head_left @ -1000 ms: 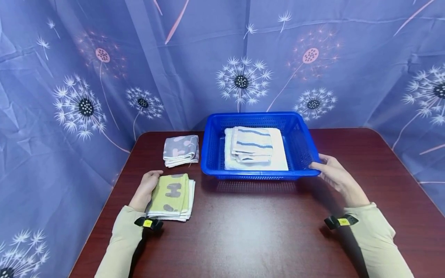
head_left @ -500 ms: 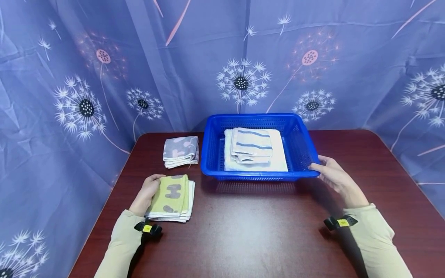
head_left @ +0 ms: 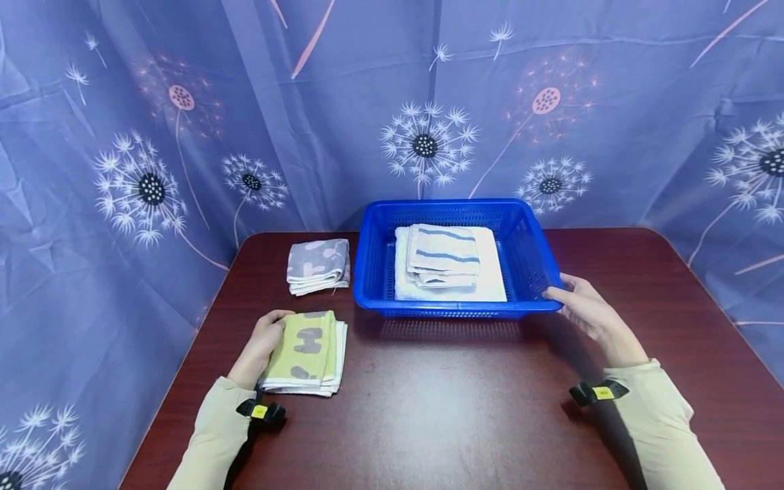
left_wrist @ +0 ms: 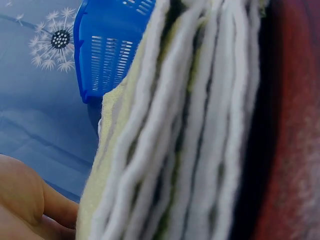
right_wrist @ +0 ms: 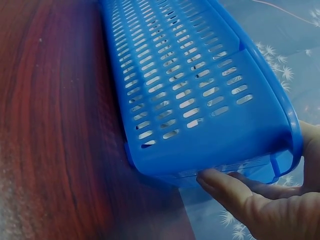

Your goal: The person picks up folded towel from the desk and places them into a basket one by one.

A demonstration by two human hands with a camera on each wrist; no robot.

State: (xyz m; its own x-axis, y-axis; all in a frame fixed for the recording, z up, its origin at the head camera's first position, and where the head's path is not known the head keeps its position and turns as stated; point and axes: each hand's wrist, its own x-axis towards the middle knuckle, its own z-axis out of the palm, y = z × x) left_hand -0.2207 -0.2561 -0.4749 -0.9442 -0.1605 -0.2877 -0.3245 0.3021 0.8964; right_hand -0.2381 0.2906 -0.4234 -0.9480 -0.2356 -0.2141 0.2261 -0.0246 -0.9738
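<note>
My left hand (head_left: 265,340) grips the left side of a folded yellow-green towel (head_left: 306,350) with grey patches. In the left wrist view, the towel's white layered edges (left_wrist: 170,130) fill the middle, beside part of the palm (left_wrist: 25,200); the fingertips are hidden. My right hand (head_left: 591,314) holds the front right corner of a blue plastic basket (head_left: 453,306), thumb over the rim. From the right wrist, fingers (right_wrist: 227,192) show against the basket's end, below its slotted long wall (right_wrist: 175,75). Inside the basket, a white towel with blue stripes (head_left: 444,250) lies on a larger white towel (head_left: 493,272).
A folded grey towel with pink shapes (head_left: 318,262) lies left of the basket, behind the yellow-green one. The dark red wooden table (head_left: 441,401) runs back to a blue dandelion-print curtain (head_left: 343,122), which also hangs along both sides.
The yellow-green towel and my left hand have shifted slightly to the right and toward the front edge. My right hand and the basket have stayed in place.
</note>
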